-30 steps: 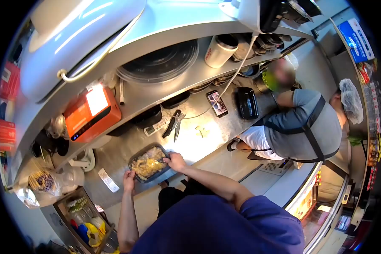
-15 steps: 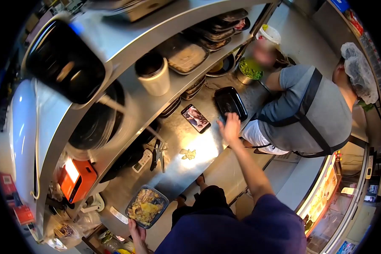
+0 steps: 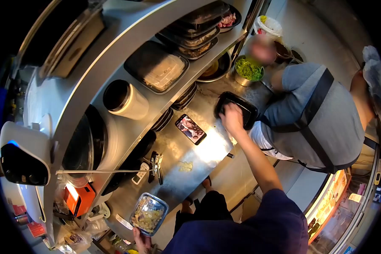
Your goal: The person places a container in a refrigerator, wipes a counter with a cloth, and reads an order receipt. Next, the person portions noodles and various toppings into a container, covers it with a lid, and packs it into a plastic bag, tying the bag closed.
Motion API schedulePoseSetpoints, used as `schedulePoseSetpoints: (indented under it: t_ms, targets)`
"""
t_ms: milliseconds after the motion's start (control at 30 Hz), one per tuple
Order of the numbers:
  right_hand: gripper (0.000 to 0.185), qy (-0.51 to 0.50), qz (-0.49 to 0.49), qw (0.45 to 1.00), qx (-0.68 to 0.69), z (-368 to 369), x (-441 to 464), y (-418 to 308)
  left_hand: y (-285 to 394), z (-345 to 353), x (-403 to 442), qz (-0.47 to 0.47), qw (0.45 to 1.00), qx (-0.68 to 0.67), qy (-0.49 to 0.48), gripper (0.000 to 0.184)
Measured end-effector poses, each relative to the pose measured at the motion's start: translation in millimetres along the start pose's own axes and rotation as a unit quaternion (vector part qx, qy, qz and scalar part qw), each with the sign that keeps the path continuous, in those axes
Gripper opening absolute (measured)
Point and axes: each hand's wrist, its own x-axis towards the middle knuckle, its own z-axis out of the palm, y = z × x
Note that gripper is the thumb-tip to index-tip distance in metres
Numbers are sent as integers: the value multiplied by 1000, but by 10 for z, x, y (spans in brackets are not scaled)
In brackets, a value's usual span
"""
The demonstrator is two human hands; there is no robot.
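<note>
My left hand grips the near edge of a food container with clear, shiny sides and pale yellow-green food inside. My right hand reaches over a black plastic tray on the steel counter, its fingers bunched and pointing down inside the rim. Whatever those fingertips hold, if anything, is hidden. A phone with a lit screen lies to the left of the tray. Scraps of pale food rest on the counter between the phone and the food container.
A co-worker in a grey shirt bends beside a metal bowl of chopped greens. Lidded containers and a white cup stand on the shelf above the counter. Scissors and a white remote lie near its back.
My right hand has moved from the tray's near edge to inside its rim, fingers now bunched. My left hand still holds the food container. The camera view has shifted.
</note>
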Motion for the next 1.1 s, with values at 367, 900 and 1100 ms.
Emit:
schedulePoseSetpoints:
  t_ms: [367, 900, 1100]
  targets:
    - [29, -105, -40, 990, -90, 1217, 1028, -330, -35, 328, -140, -1, 1000, -24, 9, 55]
    - [18, -261, -226, 917, -200, 192, -485, -407, -170, 80, -77, 7, 999, -39, 16, 58]
    - [38, -103, -243, 953, -151, 631, -471, -132, -188, 189, -76, 5, 998, -61, -5, 59]
